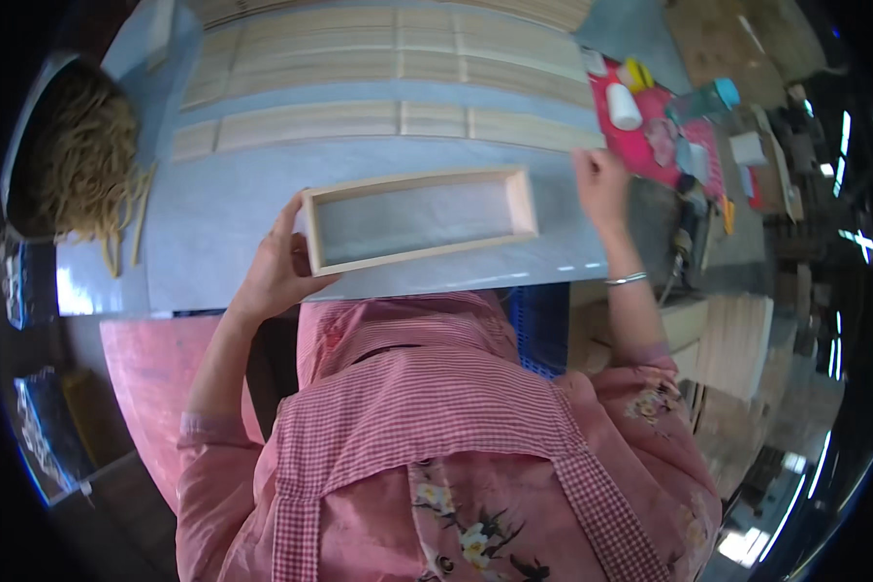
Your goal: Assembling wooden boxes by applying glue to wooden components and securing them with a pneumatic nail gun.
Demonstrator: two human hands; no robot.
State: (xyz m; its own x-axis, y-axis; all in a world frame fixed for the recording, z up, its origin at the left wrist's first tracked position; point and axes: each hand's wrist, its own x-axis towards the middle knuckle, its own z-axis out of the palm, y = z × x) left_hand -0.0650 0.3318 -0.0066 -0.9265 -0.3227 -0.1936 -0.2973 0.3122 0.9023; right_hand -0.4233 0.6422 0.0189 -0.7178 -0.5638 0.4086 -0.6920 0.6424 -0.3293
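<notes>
A shallow rectangular frame of pale wood [521, 204] lies at the near edge of the grey worktop, and the grey surface shows through its middle. My left hand [281, 260] grips the frame's left end, thumb at the near corner and fingers along the outer side. To the right of the frame, my right hand [601, 184] is held apart from it with the fingers curled closed. What those fingers hold, if anything, is hidden, and the hand is slightly blurred. A metal bangle sits on my right wrist.
Rows of pale wooden strips [432, 119] lie across the far worktop [213, 209]. A basin [15, 160] of tangled tan bands stands at left. On a red cloth [616, 136] at right are a white bottle [624, 107], a yellow roll [636, 75] and a blue-capped bottle [703, 100].
</notes>
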